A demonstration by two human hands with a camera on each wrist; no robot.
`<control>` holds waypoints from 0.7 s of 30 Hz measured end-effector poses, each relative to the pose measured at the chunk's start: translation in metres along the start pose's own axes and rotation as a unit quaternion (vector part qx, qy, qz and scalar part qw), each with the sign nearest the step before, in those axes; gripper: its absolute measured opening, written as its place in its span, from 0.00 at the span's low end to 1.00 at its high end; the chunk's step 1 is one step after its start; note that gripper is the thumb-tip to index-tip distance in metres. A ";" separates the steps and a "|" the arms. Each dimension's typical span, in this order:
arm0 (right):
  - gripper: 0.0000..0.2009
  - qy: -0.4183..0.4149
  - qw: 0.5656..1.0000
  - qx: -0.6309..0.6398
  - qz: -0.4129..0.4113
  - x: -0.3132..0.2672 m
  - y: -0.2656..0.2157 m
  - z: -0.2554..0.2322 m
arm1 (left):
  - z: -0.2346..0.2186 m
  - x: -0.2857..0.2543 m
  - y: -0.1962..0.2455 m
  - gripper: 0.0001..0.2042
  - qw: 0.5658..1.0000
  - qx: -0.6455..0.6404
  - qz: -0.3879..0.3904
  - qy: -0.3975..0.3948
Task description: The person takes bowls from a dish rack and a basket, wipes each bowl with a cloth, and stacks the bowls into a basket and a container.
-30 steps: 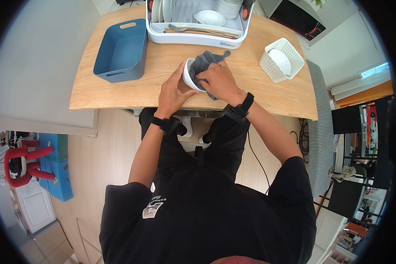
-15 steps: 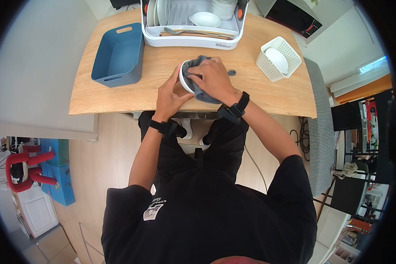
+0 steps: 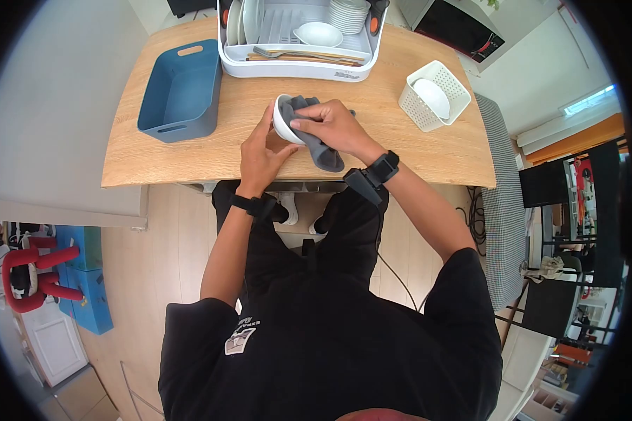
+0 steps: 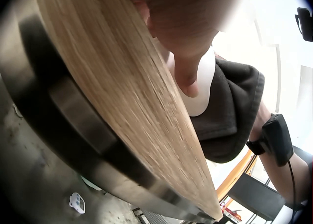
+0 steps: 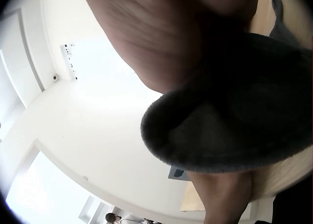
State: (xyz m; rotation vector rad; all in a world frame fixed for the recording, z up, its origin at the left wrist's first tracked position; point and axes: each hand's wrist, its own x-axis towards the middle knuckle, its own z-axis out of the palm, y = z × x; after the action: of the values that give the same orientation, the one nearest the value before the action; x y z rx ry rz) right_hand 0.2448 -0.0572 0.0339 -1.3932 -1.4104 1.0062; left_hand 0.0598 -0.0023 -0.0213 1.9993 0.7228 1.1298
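Note:
Tilted on its side above the wooden table, a white bowl (image 3: 280,128) is held by my left hand (image 3: 258,156), thumb low on its outer wall. My right hand (image 3: 336,129) grips a dark grey cloth (image 3: 322,155) and presses it into the bowl's mouth. The loose end of the cloth drapes towards the table's front edge. In the left wrist view the thumb lies on the white bowl (image 4: 201,106), with the cloth (image 4: 234,109) hanging behind it. The right wrist view is mostly filled by a dark fold of cloth (image 5: 220,131), which hides the bowl.
A white dish rack (image 3: 295,69) at the back carries plates, a bowl, chopsticks and a fork. To the left stands a blue bin (image 3: 179,98). On the right, a white perforated basket (image 3: 418,111) contains a white bowl (image 3: 432,98). The table's front edge (image 3: 189,184) runs just below the hands.
My right hand has shifted over the bowl's mouth, its fingers rearranged on the cloth. More cloth now hangs towards the front edge. The left hand keeps its hold on the bowl.

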 end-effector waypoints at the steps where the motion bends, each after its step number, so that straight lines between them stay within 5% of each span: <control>1: 0.12 0.029 1.000 -0.006 -0.007 0.003 -0.003 0.002 | 0.000 0.000 0.001 0.50 1.000 -0.006 -0.026 -0.011; 4: 0.13 0.080 0.991 -0.083 -0.062 0.010 -0.012 0.000 | -0.001 -0.003 -0.001 0.51 0.999 -0.025 -0.019 -0.023; 7: 0.09 0.075 0.914 -0.358 -0.174 0.015 -0.018 -0.006 | -0.002 -0.003 0.002 0.49 0.999 -0.034 0.010 -0.009; 10: 0.08 0.049 0.852 -0.485 -0.190 0.011 -0.009 -0.001 | -0.003 -0.003 0.000 0.48 0.999 -0.018 0.044 0.004; 12: 0.08 0.028 0.850 -0.499 -0.166 0.008 -0.003 -0.002 | -0.002 -0.004 -0.002 0.47 0.998 0.018 0.053 0.002; 15: 0.10 -0.020 0.882 -0.448 -0.145 0.006 0.002 -0.007 | -0.002 -0.003 -0.005 0.46 0.998 0.017 0.058 0.016; 17: 0.12 -0.063 0.956 -0.278 -0.063 0.007 0.005 -0.011 | -0.002 -0.001 -0.007 0.45 0.999 0.006 0.046 0.016; 21: 0.13 -0.052 0.997 -0.055 -0.028 0.009 0.007 -0.009 | -0.002 0.000 0.000 0.46 0.998 -0.067 -0.015 0.002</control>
State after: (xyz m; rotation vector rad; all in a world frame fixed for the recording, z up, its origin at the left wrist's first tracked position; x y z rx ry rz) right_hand 0.2552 -0.0482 0.0298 -1.3895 -1.5950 0.9897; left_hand 0.0578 -0.0018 -0.0204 1.8688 0.6579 1.1344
